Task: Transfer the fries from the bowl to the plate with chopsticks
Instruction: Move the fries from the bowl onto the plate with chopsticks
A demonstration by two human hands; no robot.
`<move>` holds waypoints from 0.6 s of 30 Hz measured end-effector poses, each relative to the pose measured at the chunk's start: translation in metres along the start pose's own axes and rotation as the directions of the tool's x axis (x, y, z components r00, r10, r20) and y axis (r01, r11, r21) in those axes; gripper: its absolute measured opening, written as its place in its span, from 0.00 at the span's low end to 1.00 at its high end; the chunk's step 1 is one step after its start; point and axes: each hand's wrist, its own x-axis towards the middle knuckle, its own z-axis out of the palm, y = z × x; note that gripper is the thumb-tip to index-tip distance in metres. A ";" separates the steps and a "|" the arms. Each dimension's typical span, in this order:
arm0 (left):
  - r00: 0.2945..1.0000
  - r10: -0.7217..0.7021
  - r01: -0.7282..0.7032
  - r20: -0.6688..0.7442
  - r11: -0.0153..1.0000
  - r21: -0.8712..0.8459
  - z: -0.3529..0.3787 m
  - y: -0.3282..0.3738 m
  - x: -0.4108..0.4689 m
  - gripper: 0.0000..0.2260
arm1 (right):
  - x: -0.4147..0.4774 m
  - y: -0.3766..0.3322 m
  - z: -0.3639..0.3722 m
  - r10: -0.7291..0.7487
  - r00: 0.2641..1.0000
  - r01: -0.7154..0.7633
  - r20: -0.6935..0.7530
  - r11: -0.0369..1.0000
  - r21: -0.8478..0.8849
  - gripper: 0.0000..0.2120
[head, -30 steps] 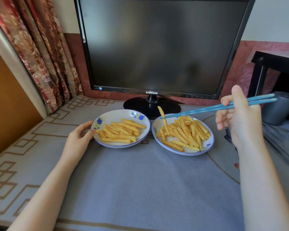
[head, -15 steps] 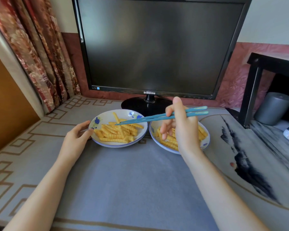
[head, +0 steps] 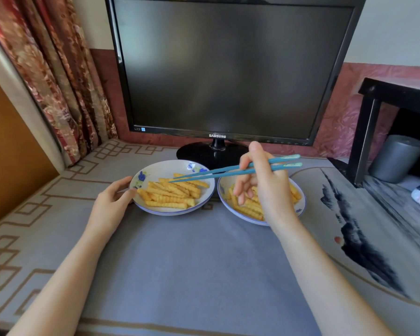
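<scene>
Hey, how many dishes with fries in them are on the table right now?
2. The left dish sits in front of the monitor stand, its rim held by the left hand; the right dish is beside it, partly hidden behind the right hand holding the chopsticks.

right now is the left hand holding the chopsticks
No, the right hand grips the teal chopsticks, while the left hand holds the rim of the plate.
</scene>
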 end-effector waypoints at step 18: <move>1.000 -0.002 0.002 0.001 1.000 -0.006 -0.001 -0.004 0.003 0.13 | 0.017 -0.028 -0.092 0.023 0.984 -0.071 -0.176 0.960 -0.270 0.20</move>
